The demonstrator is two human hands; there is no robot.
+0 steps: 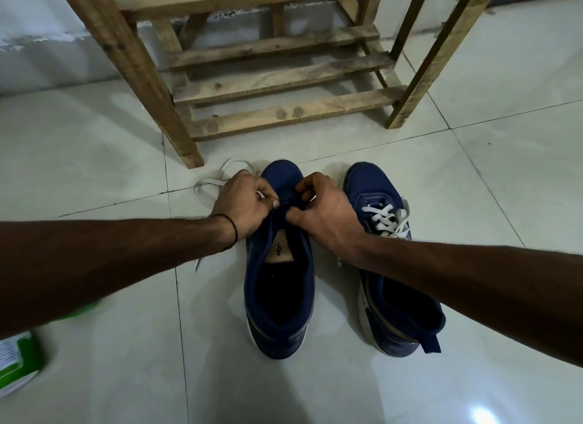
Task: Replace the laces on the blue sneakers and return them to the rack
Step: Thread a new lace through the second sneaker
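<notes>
While both of your arms reach forward over the pale tiled floor (520, 171), your hands meet at the front of the left blue sneaker (279, 284), over its eyelet area. Your left hand (244, 202) is curled tight, its fingers pinched together on a white lace (217, 179); a short white piece shows between the fingers, and the rest of the lace loops out on the tiles to the left of the shoe's toe. Another white end lies on the floor just below your left forearm. A thin black band (232, 231) circles your left wrist. Your right hand (325, 209) is also closed down, its thumb and fingertips pressed against the dark upper near the tongue; whether it pinches the lace or only the fabric cannot be told.

That left sneaker stands upright, toe pointing away from you, its opening wide and the tan insole label visible. No lacing shows on the part of its upper that your hands leave uncovered. Just beside it on the right, apart from it, stands the right blue sneaker (391, 266), already crossed with a white lace over its tongue, its heel partly hidden under your right forearm.

Beyond both toes stands the wooden rack (284, 76), slatted, against a light wall. At the lower left edge lies a green and white packet (15, 363).
</notes>
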